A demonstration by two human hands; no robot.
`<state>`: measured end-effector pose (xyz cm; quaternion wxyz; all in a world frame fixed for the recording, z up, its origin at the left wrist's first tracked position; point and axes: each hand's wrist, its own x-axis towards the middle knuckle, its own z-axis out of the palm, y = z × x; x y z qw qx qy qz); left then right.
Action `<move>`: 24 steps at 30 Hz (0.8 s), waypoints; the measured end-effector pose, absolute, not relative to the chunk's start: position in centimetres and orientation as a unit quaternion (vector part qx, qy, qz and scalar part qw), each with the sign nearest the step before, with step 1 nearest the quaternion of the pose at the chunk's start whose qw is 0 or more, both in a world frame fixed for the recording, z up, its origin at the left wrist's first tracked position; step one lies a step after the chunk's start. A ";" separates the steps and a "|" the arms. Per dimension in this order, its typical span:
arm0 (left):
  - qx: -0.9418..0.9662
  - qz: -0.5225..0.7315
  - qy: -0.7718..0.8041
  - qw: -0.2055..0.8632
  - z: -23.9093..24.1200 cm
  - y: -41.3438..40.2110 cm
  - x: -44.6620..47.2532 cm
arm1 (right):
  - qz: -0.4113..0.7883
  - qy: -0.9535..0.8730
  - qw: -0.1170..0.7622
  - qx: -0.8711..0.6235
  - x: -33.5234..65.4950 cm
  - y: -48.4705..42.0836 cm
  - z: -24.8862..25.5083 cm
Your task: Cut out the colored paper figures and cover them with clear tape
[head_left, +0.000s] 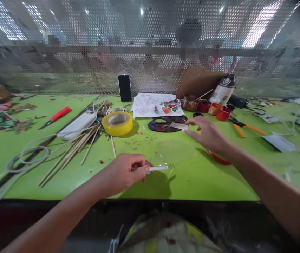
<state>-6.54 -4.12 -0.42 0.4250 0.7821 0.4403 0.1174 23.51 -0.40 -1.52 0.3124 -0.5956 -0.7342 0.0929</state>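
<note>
My left hand (130,172) is closed over the near edge of the table, pinching a thin white strip (159,168) that sticks out to the right past the thumb. Farther off, my right hand (205,131) reaches in from the right with thumb and forefinger apart. Its fingertips are at the right end of a small whitish flat piece (178,126), which overlaps the dark, paint-stained palette (156,127). Whether the fingertips touch that piece I cannot tell. Under my right wrist shows part of a red curved handle (220,159).
Left of centre lie a yellow tape roll (117,123), thin wooden sticks (73,154), a white power strip (77,124) with cable and a red-handled knife (57,116). Behind are drawing sheets (144,105), a phone (124,88), paint pots (214,108), a bottle (223,89) and orange-handled pliers (239,130).
</note>
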 end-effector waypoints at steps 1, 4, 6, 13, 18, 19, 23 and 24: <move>0.780 0.123 0.442 0.426 -0.4 -4.2 -6.3 | 0.153 -0.740 0.306 -0.579 22.9 -1.6 -1.7; 0.773 0.142 0.446 0.428 -0.5 -4.8 -5.8 | 0.347 -0.721 0.240 -0.550 20.7 -5.2 -2.4; 0.765 0.155 0.450 0.434 -0.5 -5.2 -5.6 | 0.396 -0.701 0.222 -0.551 19.6 -6.7 -3.0; 0.754 0.172 0.461 0.436 -0.6 -5.9 -5.3 | 0.592 -0.541 0.276 -0.530 18.4 -7.2 -3.7; 0.783 0.163 0.454 0.393 -0.9 -6.1 -5.4 | 0.601 -0.493 0.327 -0.537 18.1 -7.5 -3.7; 0.788 0.161 0.453 0.386 -0.9 -6.2 -5.4 | 0.595 -0.497 0.327 -0.540 18.1 -7.7 -3.8; 0.814 0.149 0.457 0.325 -1.0 -6.3 -5.5 | 0.528 -0.553 0.342 -0.547 18.0 -8.2 -3.9; 0.821 0.144 0.460 0.305 -1.0 -6.2 -5.5 | 0.498 -0.575 0.346 -0.550 18.0 -8.2 -3.8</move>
